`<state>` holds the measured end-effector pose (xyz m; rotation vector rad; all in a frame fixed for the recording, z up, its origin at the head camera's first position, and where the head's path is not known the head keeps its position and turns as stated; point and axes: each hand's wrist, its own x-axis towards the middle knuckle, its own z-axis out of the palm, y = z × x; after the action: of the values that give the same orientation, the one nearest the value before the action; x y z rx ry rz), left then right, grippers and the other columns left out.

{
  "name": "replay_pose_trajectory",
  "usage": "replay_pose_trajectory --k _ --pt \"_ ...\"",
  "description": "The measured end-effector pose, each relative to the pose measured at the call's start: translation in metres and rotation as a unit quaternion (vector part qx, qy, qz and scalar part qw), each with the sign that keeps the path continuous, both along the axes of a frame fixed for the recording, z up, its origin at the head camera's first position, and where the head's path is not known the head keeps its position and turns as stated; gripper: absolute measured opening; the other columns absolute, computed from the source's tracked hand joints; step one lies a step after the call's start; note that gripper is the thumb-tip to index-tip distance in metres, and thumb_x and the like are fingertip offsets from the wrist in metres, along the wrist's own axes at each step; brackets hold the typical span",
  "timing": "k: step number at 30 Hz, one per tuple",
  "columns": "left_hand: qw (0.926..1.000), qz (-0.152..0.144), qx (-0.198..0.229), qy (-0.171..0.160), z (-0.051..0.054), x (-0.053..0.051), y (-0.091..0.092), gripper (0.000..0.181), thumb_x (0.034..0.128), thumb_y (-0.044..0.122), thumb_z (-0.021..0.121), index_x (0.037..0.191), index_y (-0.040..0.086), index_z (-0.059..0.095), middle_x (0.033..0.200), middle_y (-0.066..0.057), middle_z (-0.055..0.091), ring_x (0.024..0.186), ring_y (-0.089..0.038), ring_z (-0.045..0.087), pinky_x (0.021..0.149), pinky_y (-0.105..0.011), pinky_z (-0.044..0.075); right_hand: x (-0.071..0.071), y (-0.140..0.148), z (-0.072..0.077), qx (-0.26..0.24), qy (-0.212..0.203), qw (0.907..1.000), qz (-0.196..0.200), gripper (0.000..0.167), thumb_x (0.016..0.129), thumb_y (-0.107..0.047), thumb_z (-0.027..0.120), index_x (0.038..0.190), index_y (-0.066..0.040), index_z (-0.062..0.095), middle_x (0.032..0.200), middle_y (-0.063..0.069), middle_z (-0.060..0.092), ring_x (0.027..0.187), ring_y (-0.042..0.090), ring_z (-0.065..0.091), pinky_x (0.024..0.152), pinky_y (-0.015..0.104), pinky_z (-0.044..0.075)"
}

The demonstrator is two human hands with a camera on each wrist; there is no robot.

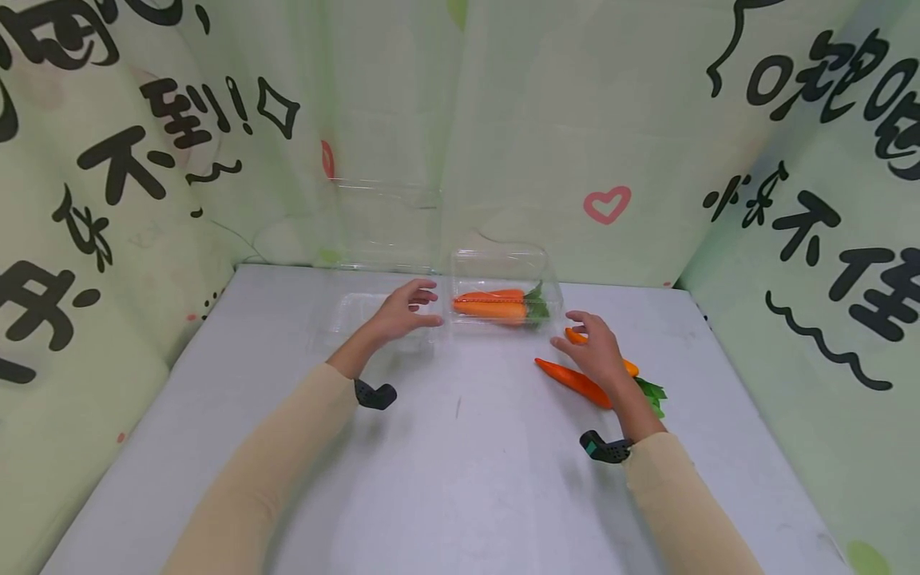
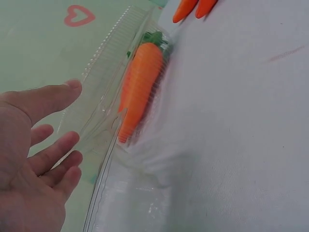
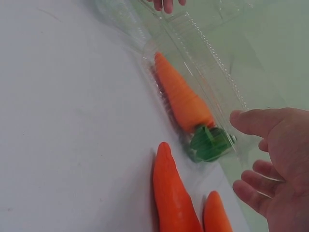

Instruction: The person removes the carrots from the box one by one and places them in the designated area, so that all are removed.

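Note:
A clear plastic box [image 1: 557, 315] stands near the table's back edge, its transparent lid [image 1: 499, 257] raised behind. Inside lie orange carrots [image 1: 489, 310] with green tops, side by side. Just left of this box is my left hand [image 1: 402, 313], fingers spread and loosely bent, holding nothing. My right hand [image 1: 596, 351] hovers off the box's right front corner, thumb and fingers apart, also holding nothing. Beneath it lie two loose carrots, a red-orange one [image 1: 575, 383] and another [image 1: 575, 336] partly hidden by the hand. Both hands appear apart from the box in the wrist views.
A second clear box [image 1: 345, 315] sits on the left, its lid [image 1: 388, 224] standing up against the curtain. The white table [image 1: 460, 479] backs onto a pale green curtain [image 1: 517, 120] with black lettering, which also encloses both sides.

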<state>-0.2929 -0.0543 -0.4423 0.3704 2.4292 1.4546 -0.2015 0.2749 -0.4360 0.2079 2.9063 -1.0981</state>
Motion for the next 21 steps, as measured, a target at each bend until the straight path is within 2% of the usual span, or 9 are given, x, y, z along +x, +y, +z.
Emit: replay_pose_trajectory --k 9,21 --pt "0.9998 0.010 -0.015 -0.003 0.000 -0.003 0.005 0.068 0.0845 0.020 0.075 0.143 0.016 0.040 0.139 -0.011 0.053 0.135 -0.030 0.044 0.113 -0.047 0.039 -0.006 -0.002 0.001 -0.003 -0.001 1.0000 -0.004 0.066 0.093 -0.029 0.064 0.148 -0.008 0.033 0.152 0.019 0.033 0.135 0.038 0.039 0.106 0.052 0.044" --pt "0.9996 0.022 -0.020 0.002 -0.005 -0.007 0.010 0.064 0.0840 0.019 0.075 0.139 0.016 0.044 0.136 -0.009 0.054 0.127 -0.027 0.051 0.108 -0.042 0.046 -0.012 -0.008 0.003 -0.016 0.000 0.9999 -0.003 0.070 0.093 -0.026 0.064 0.149 -0.007 0.028 0.153 0.020 0.030 0.137 0.037 0.037 0.108 0.051 0.043"
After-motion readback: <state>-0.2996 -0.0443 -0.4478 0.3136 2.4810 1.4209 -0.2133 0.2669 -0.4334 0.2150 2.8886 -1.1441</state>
